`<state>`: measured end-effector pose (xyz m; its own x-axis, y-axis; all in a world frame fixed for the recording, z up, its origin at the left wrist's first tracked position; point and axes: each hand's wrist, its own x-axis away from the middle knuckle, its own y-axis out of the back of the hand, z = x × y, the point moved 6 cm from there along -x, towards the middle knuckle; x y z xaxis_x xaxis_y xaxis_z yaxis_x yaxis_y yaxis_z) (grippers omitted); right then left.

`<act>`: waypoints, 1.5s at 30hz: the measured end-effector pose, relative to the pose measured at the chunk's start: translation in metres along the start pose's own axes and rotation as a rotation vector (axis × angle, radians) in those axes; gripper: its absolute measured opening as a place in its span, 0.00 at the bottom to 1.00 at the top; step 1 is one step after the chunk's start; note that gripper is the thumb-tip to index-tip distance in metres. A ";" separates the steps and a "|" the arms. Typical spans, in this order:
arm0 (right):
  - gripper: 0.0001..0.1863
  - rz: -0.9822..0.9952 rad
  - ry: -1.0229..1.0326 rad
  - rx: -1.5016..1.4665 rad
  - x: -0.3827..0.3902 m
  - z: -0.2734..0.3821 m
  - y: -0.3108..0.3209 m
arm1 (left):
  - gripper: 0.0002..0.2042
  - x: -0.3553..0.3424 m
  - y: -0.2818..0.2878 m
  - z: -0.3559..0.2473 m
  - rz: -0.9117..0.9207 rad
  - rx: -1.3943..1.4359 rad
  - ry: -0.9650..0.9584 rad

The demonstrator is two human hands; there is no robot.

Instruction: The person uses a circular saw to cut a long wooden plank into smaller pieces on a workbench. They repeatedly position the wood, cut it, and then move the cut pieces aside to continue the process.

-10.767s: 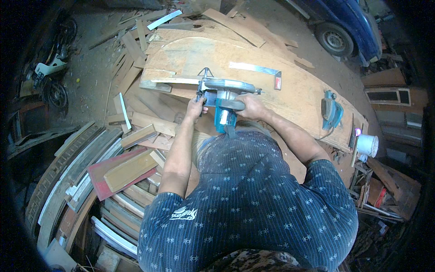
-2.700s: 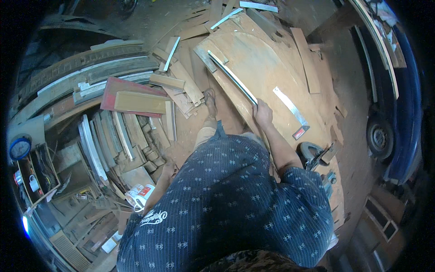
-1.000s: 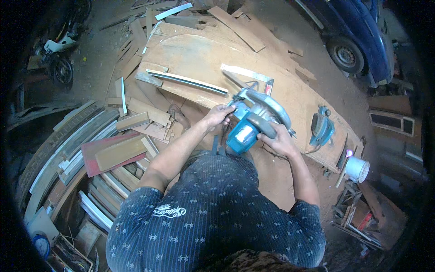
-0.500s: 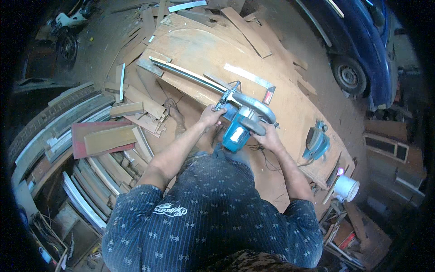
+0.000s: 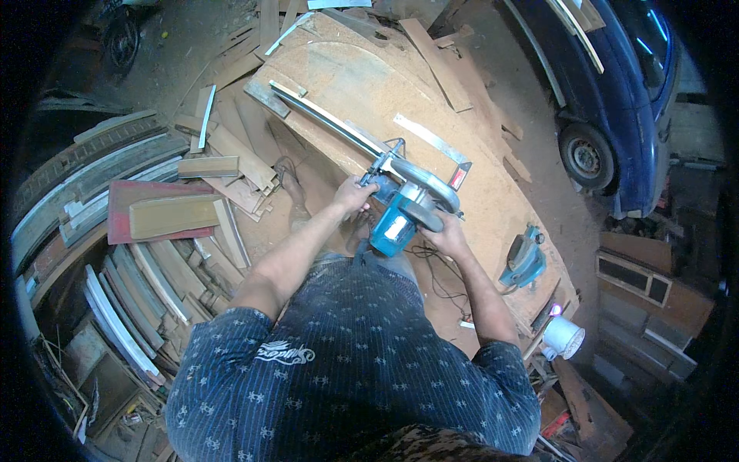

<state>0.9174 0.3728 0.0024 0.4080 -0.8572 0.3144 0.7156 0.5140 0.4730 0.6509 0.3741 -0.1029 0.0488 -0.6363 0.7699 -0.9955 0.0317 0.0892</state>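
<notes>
A teal circular saw [image 5: 396, 225] with a silver blade guard sits over the near edge of the wooden workbench [image 5: 346, 73]. My right hand [image 5: 448, 235] is wrapped round its rear handle. At the left side of the saw's base, my left hand [image 5: 354, 194] is closed with the thumb on top; its lower fingers are partly hidden. A long narrow strip of wood [image 5: 327, 115] runs along the bench edge up to the saw's front. Beyond the saw lies a metal try square [image 5: 431, 137]. Whether the blade is turning cannot be seen.
A teal power planer [image 5: 525, 258] rests on the bench to the right, with a white bucket [image 5: 563, 337] beyond. Dark cables [image 5: 439, 266] hang below the saw. Stacked boards [image 5: 158, 285] fill the left floor. A blue car [image 5: 608, 100] stands far right.
The whole view has shifted and turned slightly. Both hands keep their hold, and the saw shows little movement relative to the bench.
</notes>
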 end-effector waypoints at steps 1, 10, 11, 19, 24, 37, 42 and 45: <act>0.18 0.004 -0.007 0.004 -0.002 0.002 -0.001 | 0.22 0.000 0.003 -0.001 0.001 0.006 -0.009; 0.18 0.018 -0.054 -0.028 -0.036 0.032 -0.022 | 0.22 -0.008 0.047 -0.016 -0.070 -0.042 -0.059; 0.18 0.022 -0.059 -0.014 -0.040 0.035 -0.025 | 0.21 -0.009 0.054 -0.018 -0.079 -0.050 -0.058; 0.20 0.019 -0.038 0.005 -0.078 0.063 -0.048 | 0.21 -0.029 0.099 -0.025 -0.040 -0.090 -0.011; 0.20 0.006 0.024 0.029 -0.102 0.081 -0.058 | 0.20 -0.025 0.128 -0.053 -0.013 -0.159 -0.018; 0.22 0.035 0.039 -0.040 -0.164 0.139 -0.090 | 0.19 -0.063 0.207 -0.055 -0.024 -0.078 0.003; 0.22 0.075 0.051 -0.029 -0.192 0.165 -0.111 | 0.18 -0.070 0.245 -0.065 -0.048 -0.099 0.018; 0.22 0.108 0.054 -0.021 -0.210 0.180 -0.122 | 0.18 -0.076 0.267 -0.072 -0.009 -0.099 0.073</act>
<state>0.6423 0.4959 0.0272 0.5125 -0.7978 0.3177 0.6775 0.6029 0.4213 0.3871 0.4861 -0.0921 0.0667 -0.5788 0.8127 -0.9823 0.1047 0.1552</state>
